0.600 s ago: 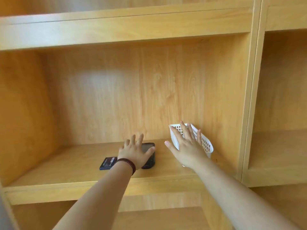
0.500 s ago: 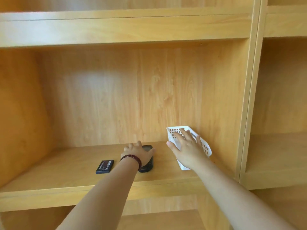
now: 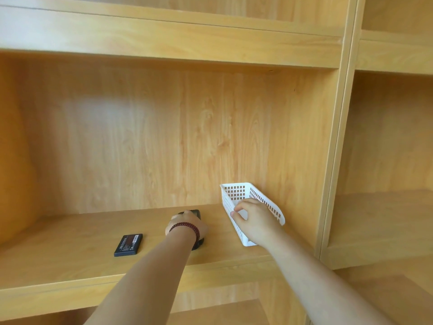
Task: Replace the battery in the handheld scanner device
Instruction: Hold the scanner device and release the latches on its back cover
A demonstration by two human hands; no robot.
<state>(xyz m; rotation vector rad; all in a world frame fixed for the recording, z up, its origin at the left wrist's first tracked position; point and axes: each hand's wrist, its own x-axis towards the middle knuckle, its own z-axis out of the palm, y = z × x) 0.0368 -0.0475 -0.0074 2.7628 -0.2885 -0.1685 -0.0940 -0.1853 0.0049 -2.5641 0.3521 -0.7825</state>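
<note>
Left grip (image 3: 187, 222) closes over the scanner (image 3: 195, 213) at lower centre, its long axis running front to back, battery (image 3: 128, 244) just left; right grip (image 3: 254, 221) holds the basket (image 3: 236, 192) rim.

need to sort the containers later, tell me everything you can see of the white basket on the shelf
The white basket looks like thin moulded plastic, long and narrow, its walls pierced with rows of small square holes under a solid rim. It is tilted, far end raised toward the back panel, near end down on the wooden shelf at the compartment's right side. The right hand reaches into it, fingers curled over the near wall. Its contents cannot be seen.
</note>
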